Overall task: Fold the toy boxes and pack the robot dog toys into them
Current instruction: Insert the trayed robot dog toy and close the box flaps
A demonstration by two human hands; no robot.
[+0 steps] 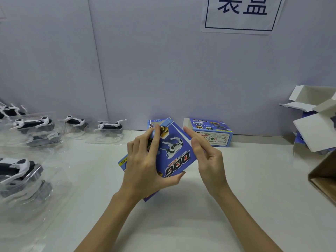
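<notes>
Held toy box (175,151) — blue, printed white-and-black robot dog, yellow toy picture near top, red-and-white "DOG" lettering, yellow strip on lower-left flap. Second box (211,132) at table's far edge — blue, small toy pictures, white label panel with black print. Robot dogs (109,125) along left edge — white and black, in clear plastic trays. Table (181,224) — off-white. Wall (163,60) — pale lilac-grey. Wall sign (241,13) — white, dark blue characters and border. Carton (323,180) at right edge — brown.

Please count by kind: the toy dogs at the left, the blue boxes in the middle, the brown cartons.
Toy dogs: 5 plainly seen; others may lie beneath
Blue boxes: 2, the held box and the box by the wall
Brown cartons: 1
Total: 8
</notes>
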